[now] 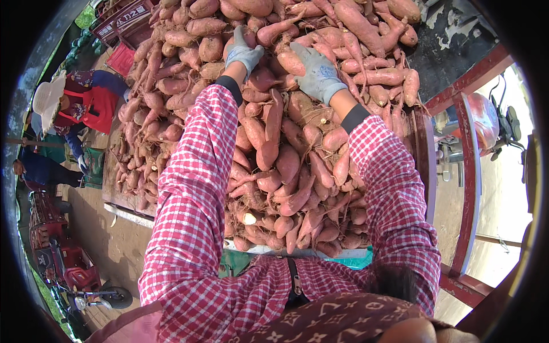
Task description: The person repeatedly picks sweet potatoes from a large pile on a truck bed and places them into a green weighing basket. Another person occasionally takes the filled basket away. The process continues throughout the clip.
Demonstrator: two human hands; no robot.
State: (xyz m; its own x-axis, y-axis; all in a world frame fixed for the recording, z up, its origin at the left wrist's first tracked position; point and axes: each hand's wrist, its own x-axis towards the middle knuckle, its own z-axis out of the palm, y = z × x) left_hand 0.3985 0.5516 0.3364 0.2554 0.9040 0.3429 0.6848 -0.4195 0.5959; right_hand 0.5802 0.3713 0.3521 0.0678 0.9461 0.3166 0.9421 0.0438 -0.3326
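A large heap of red-skinned sweet potatoes [296, 158], many with thin roots and soil on them, lies before me. My left hand [243, 55], in a grey-blue work glove, is at the upper middle of the heap. It touches sweet potatoes there, but its fingers partly hide whether it grips one. To its right, my right hand [321, 73] wears a matching glove that bears printing. Its thumb and fingers close around the right end of a short, plump sweet potato [291, 64]. Below, a pale cut end [249, 219] shows among the smaller roots.
Red metal frame bars [465, 184] edge the right side, with a parked motorcycle [493, 124] beyond. A dark, worn board [450, 47] lies upper right. At left, a person in a white hat [49, 100] bends near a green crate [93, 167]; a red cargo tricycle [79, 274] stands lower left.
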